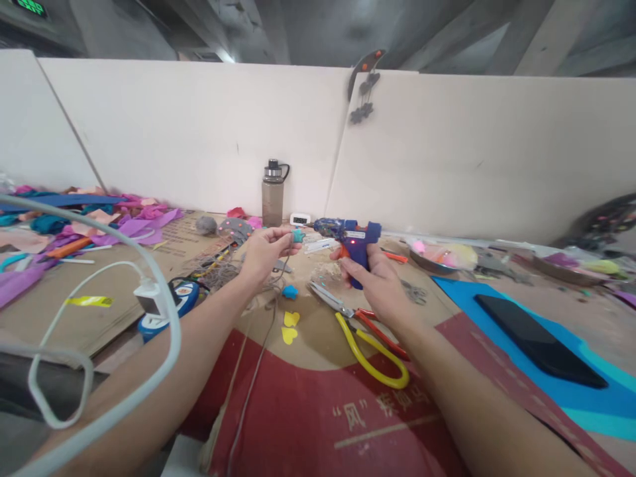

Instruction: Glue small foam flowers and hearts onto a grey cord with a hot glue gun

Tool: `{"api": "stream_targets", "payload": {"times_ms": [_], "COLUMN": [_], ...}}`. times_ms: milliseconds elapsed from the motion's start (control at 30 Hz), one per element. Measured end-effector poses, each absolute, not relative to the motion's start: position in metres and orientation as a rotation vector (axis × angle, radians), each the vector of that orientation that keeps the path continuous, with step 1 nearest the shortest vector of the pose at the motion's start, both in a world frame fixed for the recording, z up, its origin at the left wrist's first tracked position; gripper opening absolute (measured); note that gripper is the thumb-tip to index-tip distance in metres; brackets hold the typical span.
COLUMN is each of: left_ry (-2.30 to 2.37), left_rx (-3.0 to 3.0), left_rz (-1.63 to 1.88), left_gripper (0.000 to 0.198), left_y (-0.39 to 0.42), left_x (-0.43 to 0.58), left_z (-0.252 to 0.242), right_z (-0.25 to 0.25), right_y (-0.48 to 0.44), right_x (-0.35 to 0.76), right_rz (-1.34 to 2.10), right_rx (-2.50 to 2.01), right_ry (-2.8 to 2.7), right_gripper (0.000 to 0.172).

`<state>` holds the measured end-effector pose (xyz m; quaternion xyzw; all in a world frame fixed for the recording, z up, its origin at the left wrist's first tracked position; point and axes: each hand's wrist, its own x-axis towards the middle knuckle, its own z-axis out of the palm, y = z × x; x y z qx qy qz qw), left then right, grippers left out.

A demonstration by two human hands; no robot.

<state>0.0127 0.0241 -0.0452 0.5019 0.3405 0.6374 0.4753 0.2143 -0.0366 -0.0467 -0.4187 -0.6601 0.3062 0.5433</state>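
My left hand (pixel 268 250) pinches a small teal felt piece (pixel 298 235) between thumb and fingertips, with grey string hanging below it. Wrapped round the handle of a blue hot glue gun (pixel 354 242) is my right hand (pixel 370 275); a red light glows on the gun's side. The gun's nozzle points left at the felt piece, close to it; whether they touch I cannot tell. Below the hands lie a blue felt flower (pixel 289 291), two yellow felt hearts (pixel 289 336), yellow-handled scissors (pixel 370 354) and a red-handled tool (pixel 380 331) beside them.
A water bottle (pixel 273 199) and a small digital clock (pixel 300 218) stand at the back by the white partition (pixel 199 139). A black phone (pixel 539 338) rests on blue felt at right. At left are a power strip (pixel 171 308), white cables and felt scraps (pixel 154 228).
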Motion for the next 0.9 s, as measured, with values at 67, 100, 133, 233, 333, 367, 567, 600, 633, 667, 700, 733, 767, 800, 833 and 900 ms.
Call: {"api": "stream_targets", "payload": {"times_ms": [67, 100, 133, 233, 333, 367, 567, 600, 633, 667, 700, 733, 767, 800, 833, 900], "left_ry": [0.835, 0.839, 0.847, 0.890, 0.937, 0.951, 0.974, 0.972, 0.969, 0.967, 0.967, 0.969, 0.972, 0.977, 0.985, 1.013], "left_rx": [1.241, 1.247, 1.254, 1.274, 1.303, 1.313, 1.344, 1.356, 1.371, 1.388, 1.405, 1.421, 1.436, 1.451, 1.466, 1.502], "left_rz": [1.561, 1.559, 1.556, 1.549, 1.544, 1.542, 1.551, 1.549, 1.548, 1.547, 1.545, 1.544, 1.543, 1.542, 1.542, 1.543], "left_gripper": [0.019, 0.020, 0.020, 0.021, 0.024, 0.025, 0.026, 0.026, 0.025, 0.025, 0.024, 0.024, 0.024, 0.023, 0.023, 0.023], "left_y": [0.0222, 0.0213, 0.0206, 0.0192, 0.0185, 0.0183, 0.0173, 0.0175, 0.0177, 0.0180, 0.0184, 0.0187, 0.0190, 0.0192, 0.0193, 0.0194], "left_x": [0.0137, 0.0141, 0.0145, 0.0149, 0.0148, 0.0148, 0.0156, 0.0157, 0.0157, 0.0157, 0.0157, 0.0156, 0.0155, 0.0154, 0.0152, 0.0149], "left_z": [-0.0442, -0.0436, -0.0430, -0.0416, -0.0412, -0.0412, -0.0412, -0.0413, -0.0415, -0.0419, -0.0423, -0.0427, -0.0432, -0.0436, -0.0440, -0.0446], "right_z": [-0.0479, -0.0480, -0.0478, -0.0472, -0.0478, -0.0481, -0.0463, -0.0458, -0.0455, -0.0455, -0.0457, -0.0460, -0.0464, -0.0467, -0.0471, -0.0473], "right_y": [-0.0372, -0.0375, -0.0377, -0.0382, -0.0379, -0.0377, -0.0406, -0.0413, -0.0418, -0.0421, -0.0422, -0.0423, -0.0423, -0.0423, -0.0424, -0.0427], "right_x": [0.2134, 0.2128, 0.2122, 0.2110, 0.2112, 0.2114, 0.2096, 0.2091, 0.2086, 0.2083, 0.2082, 0.2082, 0.2083, 0.2084, 0.2085, 0.2086], "right_rz": [0.695, 0.699, 0.695, 0.661, 0.601, 0.584, 0.503, 0.486, 0.470, 0.457, 0.448, 0.445, 0.443, 0.440, 0.433, 0.413], "right_rx": [-1.007, -1.001, -0.995, -0.999, -1.041, -1.054, -1.082, -1.087, -1.091, -1.094, -1.096, -1.099, -1.103, -1.108, -1.112, -1.120], "right_ry": [-1.596, -1.612, -1.631, -1.668, -1.690, -1.697, -1.721, -1.727, -1.733, -1.738, -1.743, -1.746, -1.749, -1.752, -1.758, -1.770], "right_gripper": [0.028, 0.028, 0.028, 0.027, 0.027, 0.029, 0.034, 0.034, 0.034, 0.034, 0.034, 0.035, 0.034, 0.034, 0.033, 0.031]}}
